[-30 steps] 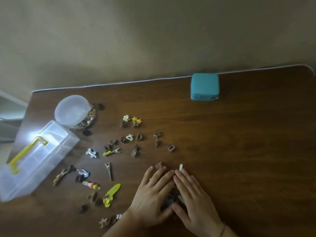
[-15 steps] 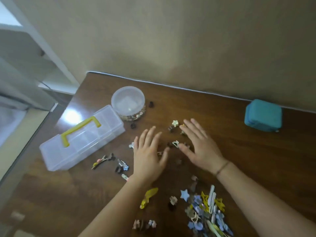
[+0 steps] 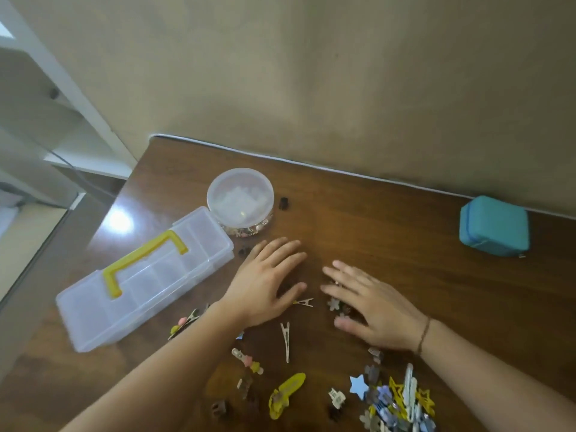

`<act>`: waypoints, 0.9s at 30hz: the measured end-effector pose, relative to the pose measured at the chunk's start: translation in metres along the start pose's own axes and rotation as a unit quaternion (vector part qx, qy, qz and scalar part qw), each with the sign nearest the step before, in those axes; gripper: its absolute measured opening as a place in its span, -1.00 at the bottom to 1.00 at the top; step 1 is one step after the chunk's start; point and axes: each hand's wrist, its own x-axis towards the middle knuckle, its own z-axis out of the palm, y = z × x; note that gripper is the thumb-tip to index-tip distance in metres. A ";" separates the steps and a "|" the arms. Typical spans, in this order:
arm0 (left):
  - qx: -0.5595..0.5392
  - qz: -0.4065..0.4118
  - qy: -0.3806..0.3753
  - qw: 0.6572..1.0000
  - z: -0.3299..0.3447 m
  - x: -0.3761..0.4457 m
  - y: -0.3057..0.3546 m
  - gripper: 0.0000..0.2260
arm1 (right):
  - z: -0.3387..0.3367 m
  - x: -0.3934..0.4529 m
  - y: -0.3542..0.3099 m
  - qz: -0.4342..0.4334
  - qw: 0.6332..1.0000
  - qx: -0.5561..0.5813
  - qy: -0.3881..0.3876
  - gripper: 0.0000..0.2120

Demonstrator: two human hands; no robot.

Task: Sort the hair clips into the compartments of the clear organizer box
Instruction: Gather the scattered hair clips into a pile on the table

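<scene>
Head view is showing both hands lying flat, fingers [image 3: 282,248] straight and spread, gripping nothing: left hand [image 3: 265,285] just right of the organizer box [image 3: 143,275], right hand [image 3: 374,307] farther right. Hair clips [image 3: 392,397] are lying loose on the worktop [image 3: 389,219], nearer than the closed box.

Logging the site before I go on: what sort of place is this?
Most likely a room in a home, at a desk or table. A dark wooden table stands against a plain painted wall, white shelving sits to the left, and hair clips lie scattered beside a clear organizer box.
</scene>
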 end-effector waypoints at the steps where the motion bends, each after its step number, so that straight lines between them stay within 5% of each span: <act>1: -0.005 0.023 0.013 1.000 -0.001 -0.004 -0.001 -0.52 | 0.005 -0.009 -0.002 -0.007 1.000 -0.006 -0.009 -0.40; 8: -0.017 0.029 0.031 0.999 0.001 -0.017 -0.009 -0.57 | 0.006 -0.020 -0.006 -0.060 0.998 -0.031 0.001 -0.43; 12: -0.037 -0.046 0.123 0.991 -0.001 -0.018 -0.008 -0.68 | -0.040 0.070 0.000 0.042 0.994 -0.020 0.101 -0.43; 16: -0.056 -0.090 0.140 0.985 -0.003 -0.020 0.000 -0.69 | -0.063 0.161 0.006 0.122 0.989 0.016 0.082 -0.41; 22: -0.055 -0.159 0.107 0.980 -0.001 -0.022 0.003 -0.64 | -0.048 0.153 0.011 0.008 0.998 -0.039 0.039 -0.51; 27: -0.046 -0.101 0.085 0.990 0.004 -0.020 0.004 -0.65 | -0.024 0.075 0.017 -0.084 0.995 -0.043 0.012 -0.57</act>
